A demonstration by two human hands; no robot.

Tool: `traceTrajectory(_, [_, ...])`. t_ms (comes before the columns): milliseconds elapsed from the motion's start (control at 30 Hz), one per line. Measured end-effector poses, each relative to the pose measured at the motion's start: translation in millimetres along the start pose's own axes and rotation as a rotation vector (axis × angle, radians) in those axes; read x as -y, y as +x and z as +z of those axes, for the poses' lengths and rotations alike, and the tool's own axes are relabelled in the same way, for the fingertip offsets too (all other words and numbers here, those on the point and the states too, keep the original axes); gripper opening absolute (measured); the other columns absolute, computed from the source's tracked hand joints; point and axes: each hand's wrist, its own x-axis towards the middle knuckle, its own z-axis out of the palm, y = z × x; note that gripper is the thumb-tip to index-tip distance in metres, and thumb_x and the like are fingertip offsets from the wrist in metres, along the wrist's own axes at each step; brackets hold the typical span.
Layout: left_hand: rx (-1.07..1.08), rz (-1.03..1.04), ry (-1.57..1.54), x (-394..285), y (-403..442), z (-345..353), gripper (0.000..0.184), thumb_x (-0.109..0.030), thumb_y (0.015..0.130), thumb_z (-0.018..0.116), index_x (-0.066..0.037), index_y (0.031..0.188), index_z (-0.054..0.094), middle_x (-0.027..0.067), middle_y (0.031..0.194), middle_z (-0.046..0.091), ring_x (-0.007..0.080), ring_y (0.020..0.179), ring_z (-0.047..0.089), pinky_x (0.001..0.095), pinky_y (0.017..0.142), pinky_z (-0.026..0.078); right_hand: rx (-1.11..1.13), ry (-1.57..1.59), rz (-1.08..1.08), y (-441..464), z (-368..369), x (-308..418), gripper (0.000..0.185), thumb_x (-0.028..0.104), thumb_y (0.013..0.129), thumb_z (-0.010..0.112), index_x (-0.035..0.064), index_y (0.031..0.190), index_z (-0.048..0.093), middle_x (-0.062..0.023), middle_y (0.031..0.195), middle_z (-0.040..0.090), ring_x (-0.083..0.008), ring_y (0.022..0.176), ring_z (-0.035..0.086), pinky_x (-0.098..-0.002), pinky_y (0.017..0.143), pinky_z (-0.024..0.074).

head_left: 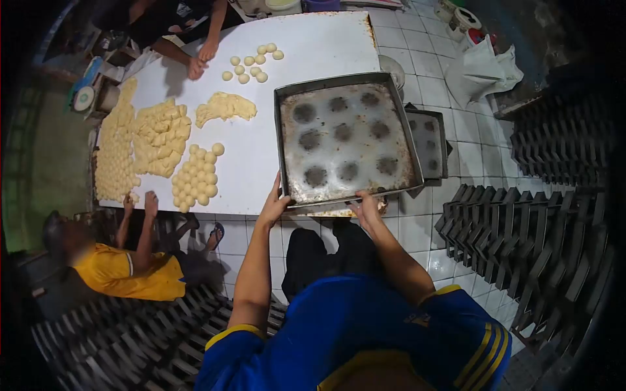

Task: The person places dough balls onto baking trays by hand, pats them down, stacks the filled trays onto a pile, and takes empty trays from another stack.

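Observation:
A square metal tray point(332, 156) with raised walls and several dark round marks lies over the right end of the white table point(248, 140). My left hand point(274, 203) grips its near left corner, with the thumb at the near wall. My right hand point(368, 207) holds the near wall right of the middle, its fingers partly hidden under the tray. Left of the tray are a cluster of round dough balls point(195, 179), a flat dough piece point(225, 107) and a smaller group of dough balls point(253, 62).
A co-worker in yellow point(137, 270) sits at the left by more dough point(160, 137); another person's hands point(201, 62) are at the far edge. Stacked metal trays point(521, 241) stand at the right, and another tray point(427, 143) lies lower beside the table.

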Motion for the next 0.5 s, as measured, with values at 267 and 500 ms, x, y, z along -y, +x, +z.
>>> traceTrajectory(267, [-0.186, 0.186, 0.395, 64.9, 36.5, -46.4, 0.106, 0.006, 0.079, 0.073, -0.012, 0.175, 0.033, 0.0102, 0.116, 0.052, 0.0243, 0.097, 0.056, 0.0379, 0.091, 0.054, 0.185, -0.575, 0.424, -13.2, -0.8, 11.6, 0.069, 0.055, 0.108, 0.066, 0.0078, 0.157, 0.056, -0.0137, 0.132, 0.071, -0.0271, 0.120, 0.072, -0.0449, 0.101, 0.0623])
traceTrajectory(500, [-0.057, 0.018, 0.668, -34.1, 116.4, -139.3, 0.046, -0.032, 0.091, 0.078, -0.008, 0.130, 0.076, 0.0204, 0.100, 0.072, 0.0433, 0.096, 0.070, 0.0528, 0.091, 0.057, 0.929, -1.200, 0.718, 16.1, 153.1, 125.3, 0.053, 0.052, 0.113, 0.062, 0.0093, 0.141, 0.074, -0.0080, 0.124, 0.081, -0.0174, 0.096, 0.076, -0.0360, 0.086, 0.0625])
